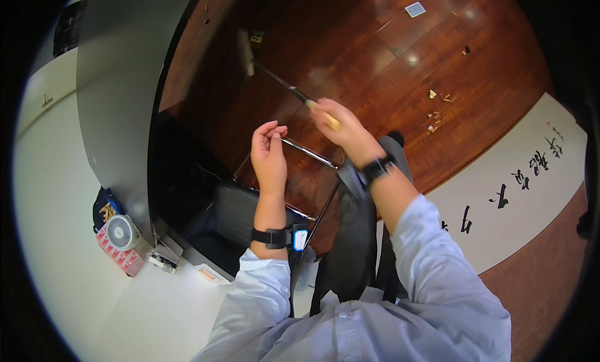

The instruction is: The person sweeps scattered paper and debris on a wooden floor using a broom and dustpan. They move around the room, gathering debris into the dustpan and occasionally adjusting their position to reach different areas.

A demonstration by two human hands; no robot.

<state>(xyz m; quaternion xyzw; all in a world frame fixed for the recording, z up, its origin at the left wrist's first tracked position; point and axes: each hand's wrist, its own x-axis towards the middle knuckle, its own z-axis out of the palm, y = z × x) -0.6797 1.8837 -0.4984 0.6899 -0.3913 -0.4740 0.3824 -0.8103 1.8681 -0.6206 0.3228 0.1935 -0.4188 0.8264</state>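
My right hand (pixel 337 123) is closed around the yellow end of a long-handled tool (pixel 275 76). Its thin shaft, dark near the grip, runs away to the upper left and ends in a pale crosswise head, which is blurred by motion. Whether that head is bristle or blade cannot be made out. My left hand (pixel 269 143) is raised and holds nothing, its fingers loosely curled and the thumb apart. Just beside it is the chrome frame of a black chair (pixel 237 209). A small green-and-yellow box (pixel 256 38) lies near the tool's head.
Scraps (pixel 434 117) and a blue card (pixel 415 9) lie on the brown wood floor (pixel 350 56). A long white sheet with black brush characters (pixel 500 218) stretches along the right. Left, past a grey panel (pixel 119 68), a white fan (pixel 122 232) stands by a red-and-white box (pixel 124 260).
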